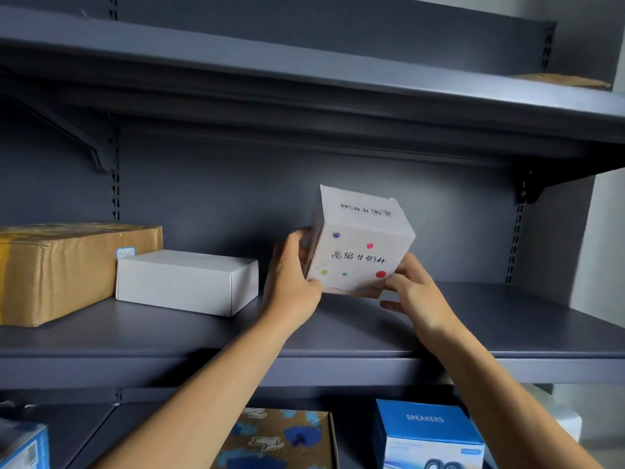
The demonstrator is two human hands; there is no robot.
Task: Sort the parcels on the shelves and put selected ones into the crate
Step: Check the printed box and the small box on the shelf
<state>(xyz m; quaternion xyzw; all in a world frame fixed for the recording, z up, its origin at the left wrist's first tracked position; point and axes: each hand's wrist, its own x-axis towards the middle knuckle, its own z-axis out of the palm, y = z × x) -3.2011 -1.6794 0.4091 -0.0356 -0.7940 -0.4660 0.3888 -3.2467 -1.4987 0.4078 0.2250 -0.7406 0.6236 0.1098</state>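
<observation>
A white cube-shaped parcel (pixel 358 245) with coloured dots and handwritten characters is tilted above the middle shelf (pixel 507 330). My left hand (pixel 292 282) grips its left side, fingers curled behind it and thumb at the front lower corner. My right hand (pixel 414 292) holds its lower right corner with thumb and fingertips. A plain white box (pixel 186 282) lies on the same shelf to the left, and a brown taped carton (pixel 67 269) sits beside it at the far left. No crate is in view.
The upper shelf (pixel 304 79) overhangs close above, with a brown flat piece (pixel 561 81) at its right end. On the lower shelf stand a blue speakers box (pixel 429 434), a brown box with blue patches (pixel 280 438) and a blue box (pixel 23 445) at the left edge.
</observation>
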